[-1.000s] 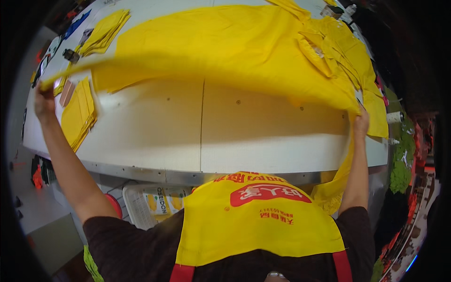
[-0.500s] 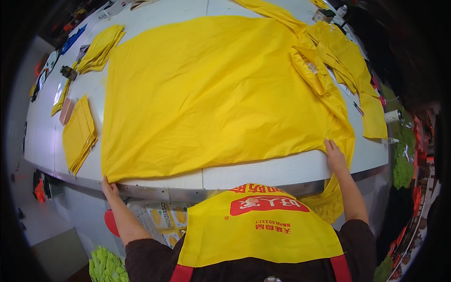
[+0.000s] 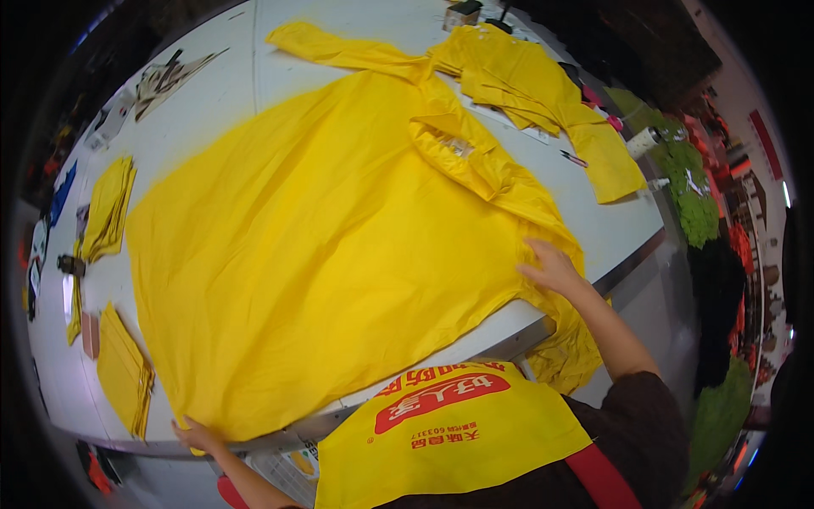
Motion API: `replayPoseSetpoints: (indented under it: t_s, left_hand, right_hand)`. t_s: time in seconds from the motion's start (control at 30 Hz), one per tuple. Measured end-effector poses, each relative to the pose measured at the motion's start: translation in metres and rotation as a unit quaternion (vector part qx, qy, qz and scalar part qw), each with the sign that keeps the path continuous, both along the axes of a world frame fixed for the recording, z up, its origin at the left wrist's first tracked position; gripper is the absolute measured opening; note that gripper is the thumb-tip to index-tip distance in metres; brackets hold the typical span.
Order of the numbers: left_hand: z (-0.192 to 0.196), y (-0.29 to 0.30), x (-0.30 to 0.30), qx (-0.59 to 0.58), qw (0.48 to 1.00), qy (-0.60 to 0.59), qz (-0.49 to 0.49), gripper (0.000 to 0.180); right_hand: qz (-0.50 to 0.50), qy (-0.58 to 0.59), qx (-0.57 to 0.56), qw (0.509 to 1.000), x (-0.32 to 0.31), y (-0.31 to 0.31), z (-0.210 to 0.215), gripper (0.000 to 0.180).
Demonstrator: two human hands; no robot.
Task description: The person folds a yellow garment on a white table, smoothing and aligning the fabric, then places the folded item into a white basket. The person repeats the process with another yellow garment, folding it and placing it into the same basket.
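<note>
A large yellow long-sleeved garment [image 3: 339,254] lies spread over the table, slightly creased. At its lower left corner my left hand [image 3: 201,436] is closed on the hem at the table's front edge, with a bit of yellow cloth showing below the hand. My right hand [image 3: 553,268] rests on or just over the cloth near the right side, fingers apart. The gathered neck opening [image 3: 458,148] lies up from that hand. One sleeve [image 3: 339,49] stretches out across the far side; the other [image 3: 570,352] hangs over the front edge, partly behind my forearm.
Folded yellow pieces [image 3: 125,373] and another yellow stack [image 3: 110,208] lie at the left, near a pinkish block [image 3: 91,335] and a small dark object [image 3: 71,265]. More yellow pieces [image 3: 509,76], a pen [image 3: 574,159] and a thread spool [image 3: 644,142] are at the right. Green cloth [image 3: 695,208] lies beyond.
My view has turned, so the table appears tilted. My right hand has let go of the garment's near edge and moved up onto the cloth, fingers spreading. The left hand stays at the corner.
</note>
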State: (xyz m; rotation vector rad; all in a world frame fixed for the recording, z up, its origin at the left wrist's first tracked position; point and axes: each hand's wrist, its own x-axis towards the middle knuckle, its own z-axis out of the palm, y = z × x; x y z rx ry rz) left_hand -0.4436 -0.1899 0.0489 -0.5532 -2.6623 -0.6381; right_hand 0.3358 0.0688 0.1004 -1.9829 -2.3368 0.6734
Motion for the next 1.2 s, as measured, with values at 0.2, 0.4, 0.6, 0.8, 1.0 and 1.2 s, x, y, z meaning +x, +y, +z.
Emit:
replayPoseSetpoints:
  t_s: [0.2,0.4,0.6,0.8,1.0,1.2]
  left_hand:
    - [0.007,0.123,0.209,-0.093,0.824,-0.002,-0.559,0.053]
    - [-0.014,0.131,0.249,-0.212,0.781,-0.02,-0.587,0.067]
    - [-0.006,0.119,0.253,-0.202,0.805,-0.041,-0.557,0.068]
    - [0.009,0.108,0.257,-0.215,0.804,-0.077,-0.549,0.066]
    - [0.017,0.113,0.209,-0.115,0.801,-0.188,-0.557,0.053]
    - [0.008,0.203,-0.035,-0.049,0.961,0.071,-0.262,0.04]
  right_hand:
    - [-0.04,-0.023,0.306,0.951,-0.053,0.112,-0.025,0.073]
    - [-0.115,0.203,0.087,0.968,0.004,0.195,-0.051,0.028]
    - [-0.309,-0.026,0.375,0.874,0.128,0.244,0.0,0.037]
    - [0.094,0.039,0.308,0.946,-0.095,0.177,-0.054,0.058]
    - [0.233,-0.038,0.135,0.962,-0.183,0.071,-0.063,0.064]
    - [0.262,-0.051,0.138,0.954,-0.153,0.068,-0.068,0.062]
